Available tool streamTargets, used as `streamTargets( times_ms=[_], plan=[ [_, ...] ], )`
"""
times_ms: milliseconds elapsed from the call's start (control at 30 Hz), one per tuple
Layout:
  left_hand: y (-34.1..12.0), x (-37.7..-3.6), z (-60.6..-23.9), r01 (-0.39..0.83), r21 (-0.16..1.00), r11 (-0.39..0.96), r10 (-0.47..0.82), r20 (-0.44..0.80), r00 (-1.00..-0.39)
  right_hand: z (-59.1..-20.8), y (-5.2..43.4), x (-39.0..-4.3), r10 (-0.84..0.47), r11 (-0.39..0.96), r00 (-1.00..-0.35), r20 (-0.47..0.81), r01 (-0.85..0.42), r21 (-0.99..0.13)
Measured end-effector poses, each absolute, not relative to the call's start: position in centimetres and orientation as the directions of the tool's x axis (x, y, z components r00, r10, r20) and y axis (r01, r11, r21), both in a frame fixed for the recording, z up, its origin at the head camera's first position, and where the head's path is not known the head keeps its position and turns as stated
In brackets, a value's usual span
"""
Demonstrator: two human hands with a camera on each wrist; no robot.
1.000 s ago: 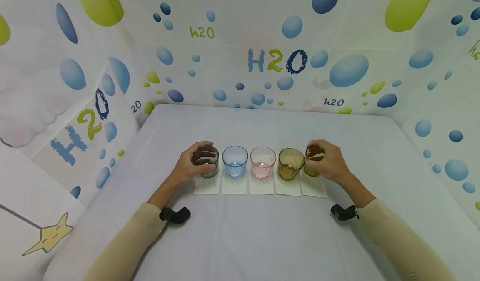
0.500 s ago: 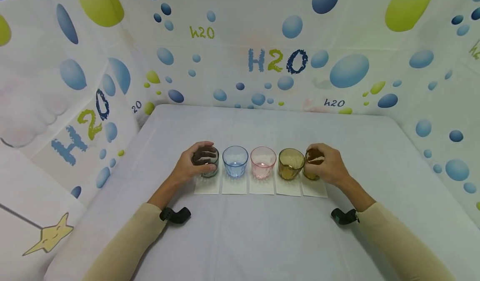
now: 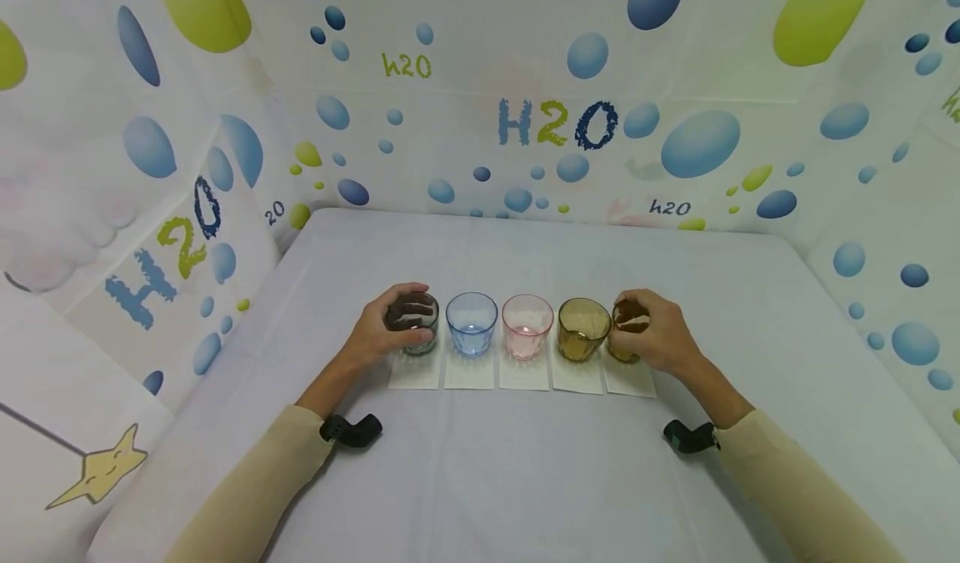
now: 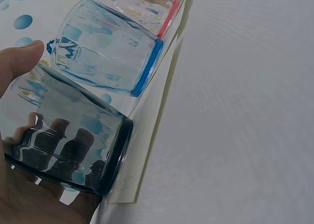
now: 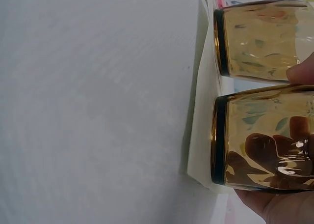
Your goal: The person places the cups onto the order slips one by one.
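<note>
Our left hand (image 3: 378,329) wraps its fingers round the dark glass (image 3: 415,323) at the row's left end; our right hand (image 3: 654,331) grips the amber glass (image 3: 625,329) at the right end. Both stand on paper mats (image 3: 468,374) over a pale tablecloth (image 3: 525,480), bubble-printed walls (image 3: 675,87) around.

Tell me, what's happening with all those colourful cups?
A person sits at a white-covered table with five see-through tumblers in a row, each on a pale paper card. The left hand grips the smoky grey glass tumbler at the left end. The right hand grips the amber glass tumbler at the right end. Between them stand a blue glass tumbler, a pink glass tumbler and a second amber-brown tumbler, untouched.
</note>
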State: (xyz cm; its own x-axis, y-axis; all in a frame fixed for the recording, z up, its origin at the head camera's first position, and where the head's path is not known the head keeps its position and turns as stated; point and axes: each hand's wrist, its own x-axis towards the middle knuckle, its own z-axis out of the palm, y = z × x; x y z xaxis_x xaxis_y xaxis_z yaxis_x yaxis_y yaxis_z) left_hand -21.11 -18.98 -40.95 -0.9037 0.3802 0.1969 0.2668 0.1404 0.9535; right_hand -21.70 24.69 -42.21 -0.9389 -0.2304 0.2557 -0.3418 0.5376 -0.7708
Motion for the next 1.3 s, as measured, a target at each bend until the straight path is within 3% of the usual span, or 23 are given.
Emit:
streamTargets(
  times_ms=[233, 733, 1033, 1300],
  plan=[
    [-19.4, -22.1, -42.8, 0.296, 0.945, 0.141, 0.376, 0.225, -0.899, -41.9, 24.9, -21.5, -0.264, 0.587, -0.933, 0.243, -0.355, -0.727],
    [-19.0, -20.9, -39.9, 0.260, 0.956, 0.137, 0.418, 0.183, -0.890, -41.7, 25.1, -21.2, -0.276, 0.614, -0.949, 0.154, -0.297, -0.731],
    [-19.3, -20.8, -39.4, 0.247, 0.942, 0.226, 0.448, 0.125, -0.885, -41.4, 25.1, -21.1, -0.285, 0.719, -0.952, 0.112, -0.290, -0.632],
    [-19.3, -21.1, -39.1, 0.252, 0.917, 0.311, 0.465, 0.084, -0.881, -40.8, 25.4, -21.3, -0.370, 0.764, -0.920, 0.127, -0.379, -0.522]
  ],
)
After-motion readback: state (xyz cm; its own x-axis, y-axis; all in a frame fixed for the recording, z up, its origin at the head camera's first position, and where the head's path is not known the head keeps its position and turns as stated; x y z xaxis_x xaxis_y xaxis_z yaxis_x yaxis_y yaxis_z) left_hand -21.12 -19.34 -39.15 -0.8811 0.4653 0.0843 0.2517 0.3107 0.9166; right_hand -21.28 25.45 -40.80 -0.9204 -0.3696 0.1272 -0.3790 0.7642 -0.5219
